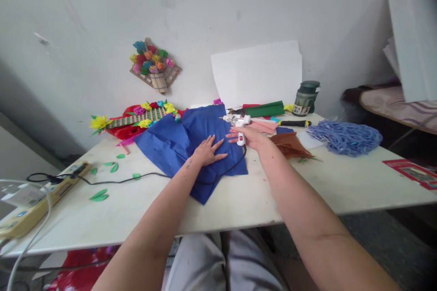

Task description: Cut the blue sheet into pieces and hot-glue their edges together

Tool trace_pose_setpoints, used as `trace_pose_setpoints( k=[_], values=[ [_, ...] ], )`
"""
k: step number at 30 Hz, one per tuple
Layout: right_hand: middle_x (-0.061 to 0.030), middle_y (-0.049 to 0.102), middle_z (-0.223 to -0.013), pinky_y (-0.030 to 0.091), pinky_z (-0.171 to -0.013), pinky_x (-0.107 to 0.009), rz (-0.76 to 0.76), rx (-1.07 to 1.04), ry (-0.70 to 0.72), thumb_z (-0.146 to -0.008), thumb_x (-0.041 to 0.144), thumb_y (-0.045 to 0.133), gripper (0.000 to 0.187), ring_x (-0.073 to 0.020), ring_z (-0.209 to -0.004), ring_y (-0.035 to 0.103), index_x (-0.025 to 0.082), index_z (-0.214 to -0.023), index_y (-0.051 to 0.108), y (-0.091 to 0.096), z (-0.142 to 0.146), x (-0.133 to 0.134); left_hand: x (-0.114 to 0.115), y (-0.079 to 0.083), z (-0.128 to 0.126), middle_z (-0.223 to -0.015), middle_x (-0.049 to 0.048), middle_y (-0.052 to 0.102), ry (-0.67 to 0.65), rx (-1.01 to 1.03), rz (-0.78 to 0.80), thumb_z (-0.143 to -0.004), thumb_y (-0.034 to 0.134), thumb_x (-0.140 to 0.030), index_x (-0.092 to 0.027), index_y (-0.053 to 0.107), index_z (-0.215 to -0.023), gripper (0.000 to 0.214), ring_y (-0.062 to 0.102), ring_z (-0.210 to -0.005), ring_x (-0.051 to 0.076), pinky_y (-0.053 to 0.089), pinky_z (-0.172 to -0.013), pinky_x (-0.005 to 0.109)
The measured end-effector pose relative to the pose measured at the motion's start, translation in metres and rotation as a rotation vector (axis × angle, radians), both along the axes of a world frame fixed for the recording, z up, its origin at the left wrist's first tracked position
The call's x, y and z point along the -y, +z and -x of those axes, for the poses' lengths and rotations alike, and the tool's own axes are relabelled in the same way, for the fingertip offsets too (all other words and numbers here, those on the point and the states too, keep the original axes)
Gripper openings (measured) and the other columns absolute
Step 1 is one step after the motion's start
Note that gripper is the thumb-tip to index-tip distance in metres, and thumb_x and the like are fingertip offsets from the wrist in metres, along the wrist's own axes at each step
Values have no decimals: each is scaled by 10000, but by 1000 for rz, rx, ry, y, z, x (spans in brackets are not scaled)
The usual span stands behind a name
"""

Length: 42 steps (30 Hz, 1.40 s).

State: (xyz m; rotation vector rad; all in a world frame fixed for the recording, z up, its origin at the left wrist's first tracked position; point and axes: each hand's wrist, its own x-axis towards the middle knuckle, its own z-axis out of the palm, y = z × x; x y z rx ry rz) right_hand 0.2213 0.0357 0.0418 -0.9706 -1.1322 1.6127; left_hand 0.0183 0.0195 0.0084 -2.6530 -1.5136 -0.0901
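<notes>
My left hand (206, 151) lies flat on a creased blue sheet (167, 138), fingers spread. Near the sheet's right edge, my right hand (248, 137) is around the handle of a white hot glue gun (241, 122), whose nozzle points left over the sheet. Its handle carries a red switch. From the gun a black cord (146, 175) runs across the sheet and the table to a power strip (44, 202) at the left. Whether the sheet is paper or cloth I cannot tell.
Green paper leaves (99, 195) are scattered at left. Behind the sheet lies a flower-trimmed piece (139, 117). To the right are brown crepe paper (288, 145), blue strands (344, 137), a dark jar (306, 98) and a red card (414, 173). A paper bouquet (155, 66) hangs on the wall.
</notes>
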Motion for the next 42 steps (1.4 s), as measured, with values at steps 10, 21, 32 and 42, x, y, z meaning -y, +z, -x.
trace_pose_setpoints(
  k=[10, 21, 32, 42],
  values=[
    [-81, 685, -689, 526, -695, -304, -170, -179, -1, -777, 137, 592, 19, -183, -661, 672, 127, -777, 575, 7, 17, 8, -4, 1, 2, -1426, 87, 307, -68, -38, -39, -899, 205, -488, -246, 359, -1342, 528, 195, -1333, 240, 186, -1062, 433],
    [-58, 695, -767, 494, -798, -304, -234, -406, -24, -766, 200, 570, 71, -180, -805, 661, 163, -706, 572, 9, 45, 14, -10, 14, 0, -1379, 175, 361, 8, -28, 52, -856, 177, -571, -83, 339, -1334, 701, 262, -1309, 251, 181, -1066, 405],
    [-81, 698, -786, 503, -757, -321, -333, -366, 44, -719, 231, 618, 97, -205, -817, 659, 153, -767, 586, -8, 56, 0, -9, 1, -2, -1357, 137, 406, -60, 59, -12, -836, 206, -608, -143, 431, -1277, 679, 248, -1310, 261, 179, -1061, 430],
    [-96, 700, -755, 514, -593, -259, -271, -319, 89, -749, 213, 592, 82, -189, -680, 672, 136, -775, 580, -4, 56, 1, -6, 15, -1, -1393, 115, 358, -84, 11, 109, -864, 241, -535, -174, 397, -1308, 593, 215, -1320, 283, 142, -1069, 471]
  ],
)
